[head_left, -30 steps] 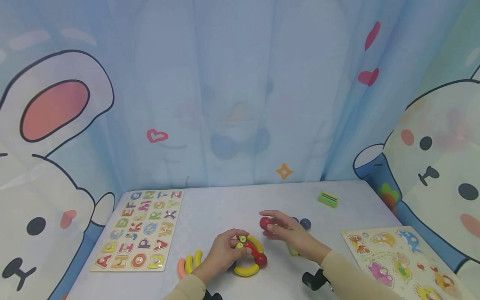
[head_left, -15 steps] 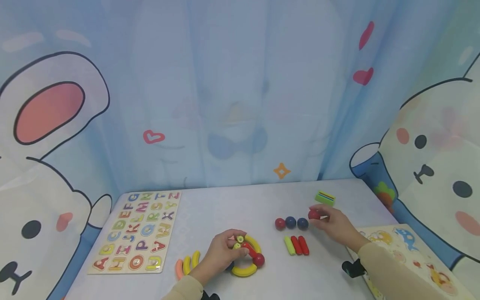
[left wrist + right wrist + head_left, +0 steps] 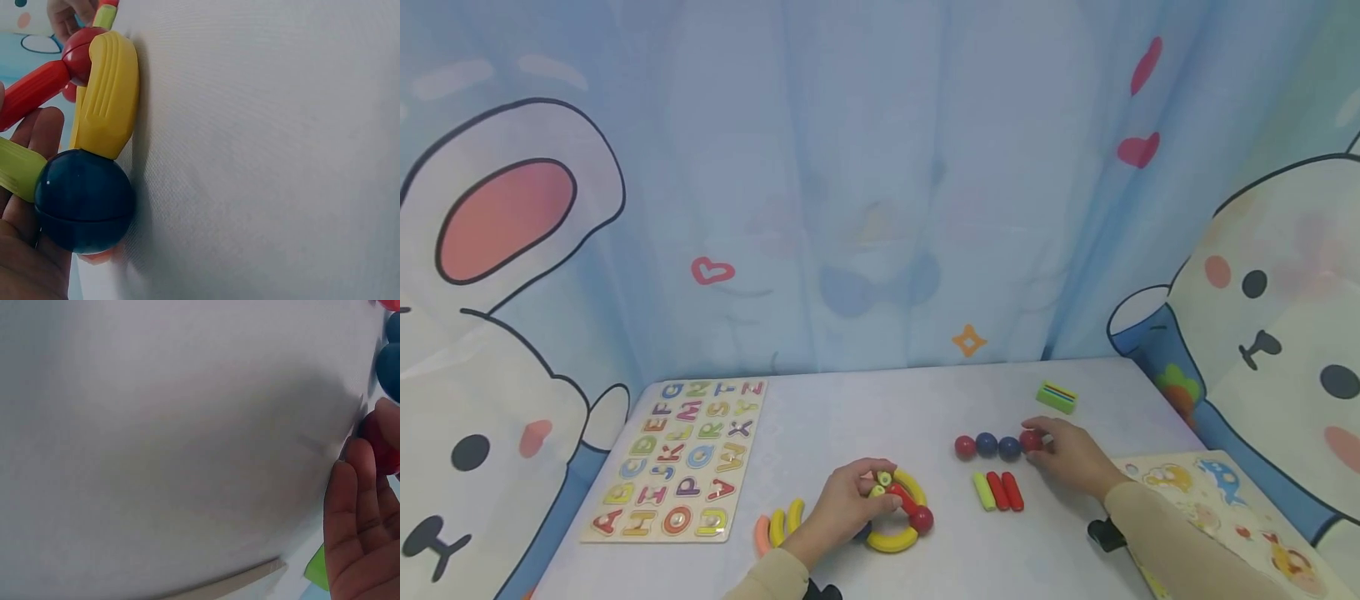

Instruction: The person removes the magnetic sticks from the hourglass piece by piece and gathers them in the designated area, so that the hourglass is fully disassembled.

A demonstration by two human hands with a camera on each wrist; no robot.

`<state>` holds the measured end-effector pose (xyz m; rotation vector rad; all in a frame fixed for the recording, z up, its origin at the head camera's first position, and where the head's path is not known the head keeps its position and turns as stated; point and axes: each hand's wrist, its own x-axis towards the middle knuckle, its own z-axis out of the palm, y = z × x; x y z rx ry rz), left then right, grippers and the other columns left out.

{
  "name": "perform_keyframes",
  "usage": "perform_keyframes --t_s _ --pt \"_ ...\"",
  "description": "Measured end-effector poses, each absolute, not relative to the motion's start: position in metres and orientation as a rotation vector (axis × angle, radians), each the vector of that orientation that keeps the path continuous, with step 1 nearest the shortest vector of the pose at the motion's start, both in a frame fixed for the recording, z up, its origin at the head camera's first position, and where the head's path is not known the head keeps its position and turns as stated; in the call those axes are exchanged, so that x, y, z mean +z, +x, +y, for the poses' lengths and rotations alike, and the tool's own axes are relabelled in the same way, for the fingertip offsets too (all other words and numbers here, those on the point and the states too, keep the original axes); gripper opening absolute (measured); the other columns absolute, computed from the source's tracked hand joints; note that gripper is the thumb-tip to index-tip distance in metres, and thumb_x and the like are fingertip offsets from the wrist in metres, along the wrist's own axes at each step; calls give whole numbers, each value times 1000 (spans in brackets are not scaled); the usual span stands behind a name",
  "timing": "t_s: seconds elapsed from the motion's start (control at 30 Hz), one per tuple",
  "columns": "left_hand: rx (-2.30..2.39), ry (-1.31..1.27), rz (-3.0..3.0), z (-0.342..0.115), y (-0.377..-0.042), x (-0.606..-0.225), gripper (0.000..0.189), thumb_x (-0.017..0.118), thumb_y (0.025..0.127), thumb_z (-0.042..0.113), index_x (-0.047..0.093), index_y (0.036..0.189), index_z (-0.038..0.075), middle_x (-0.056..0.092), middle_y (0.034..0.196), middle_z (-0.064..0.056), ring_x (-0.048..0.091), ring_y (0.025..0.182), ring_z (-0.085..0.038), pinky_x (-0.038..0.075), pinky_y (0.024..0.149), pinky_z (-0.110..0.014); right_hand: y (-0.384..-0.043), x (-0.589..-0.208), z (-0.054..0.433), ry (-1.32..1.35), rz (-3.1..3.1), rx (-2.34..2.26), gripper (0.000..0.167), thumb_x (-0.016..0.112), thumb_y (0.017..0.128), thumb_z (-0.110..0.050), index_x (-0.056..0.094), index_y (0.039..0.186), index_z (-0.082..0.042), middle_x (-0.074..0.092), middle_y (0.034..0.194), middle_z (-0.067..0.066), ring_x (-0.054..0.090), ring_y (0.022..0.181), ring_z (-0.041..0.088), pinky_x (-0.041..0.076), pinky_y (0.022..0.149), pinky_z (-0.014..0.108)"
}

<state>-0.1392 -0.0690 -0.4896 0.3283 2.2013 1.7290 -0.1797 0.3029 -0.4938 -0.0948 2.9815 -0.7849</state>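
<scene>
My left hand [image 3: 842, 504] grips a ring-like build of toy rods and balls low in the middle of the head view. It has yellow curved rods [image 3: 892, 542], a red rod [image 3: 36, 92], green rods [image 3: 19, 167], a red ball [image 3: 921, 520] and a blue ball [image 3: 85, 201]. Fingers lie behind the red and green rods in the left wrist view. With thumb and fingers, my right hand [image 3: 1071, 454] pinches another red ball [image 3: 1030, 441] at the right end of a row. Beside it sit two blue balls [image 3: 987, 445] and a red ball [image 3: 965, 447].
Red rods [image 3: 1004, 492] and a green rod [image 3: 983, 492] lie before the ball row. Behind my right hand is a green striped block [image 3: 1057, 397]. An alphabet board [image 3: 685, 467] lies left, an animal puzzle board [image 3: 1217, 508] right. Curved rods [image 3: 777, 528] lie by my left wrist.
My right hand has carried the red ball from above the build rightward, then down to the end of the ball row. My left hand has stayed on the build.
</scene>
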Motion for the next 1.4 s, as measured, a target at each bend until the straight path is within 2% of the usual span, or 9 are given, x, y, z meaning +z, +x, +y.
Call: perform_keyframes --t_s 0.27,0.57,0.73,0.97,1.1,1.27,1.4 --pt "1704 347 2233 -69 -139 -490 41 80 85 12 65 123 8 73 80 0 59 67 -12 41 55 -19 -181 -498 306 -39 2966 -784 59 79 84 -7 53 137 -2 60 121 20 61 98 31 56 85 49" --pt "1670 379 2280 -69 -139 -487 42 81 84 13 65 123 9 72 79 2 54 65 -11 38 53 -19 -181 -496 307 -28 2950 -799 64 81 82 -8 51 139 -2 58 124 23 61 99 33 56 85 50" --pt "1651 384 2296 -69 -138 -486 44 82 83 13 65 123 9 72 78 3 52 63 -11 35 52 -19 -179 -494 310 -32 2955 -795 65 80 83 -8 49 140 -1 58 124 23 61 96 30 57 84 48" --pt "1639 380 2308 -69 -138 -486 44 83 82 14 66 123 11 72 80 4 56 67 -11 41 55 -20 -166 -480 307 -26 3044 -825 71 77 84 -6 41 145 0 52 129 26 60 91 26 59 79 43" --pt "1622 372 2326 -71 -138 -487 44 83 82 15 66 122 12 70 77 4 55 65 -11 42 55 -20 -159 -465 282 -78 3025 -971 66 77 85 -6 45 143 -3 58 122 20 61 92 25 59 75 36" --pt "1587 374 2365 -72 -137 -487 44 83 82 16 67 122 14 61 67 3 48 60 -12 37 51 -20 -149 -454 225 -224 2801 -1178 51 79 84 -8 58 131 -11 66 112 4 60 88 17 57 72 27" --pt "1571 403 2381 -72 -137 -488 45 83 82 17 66 123 15 67 75 6 56 68 -11 46 58 -22 -139 -457 183 -405 2606 -1255 44 79 84 -9 62 124 -11 68 109 2 63 86 15 57 71 25"
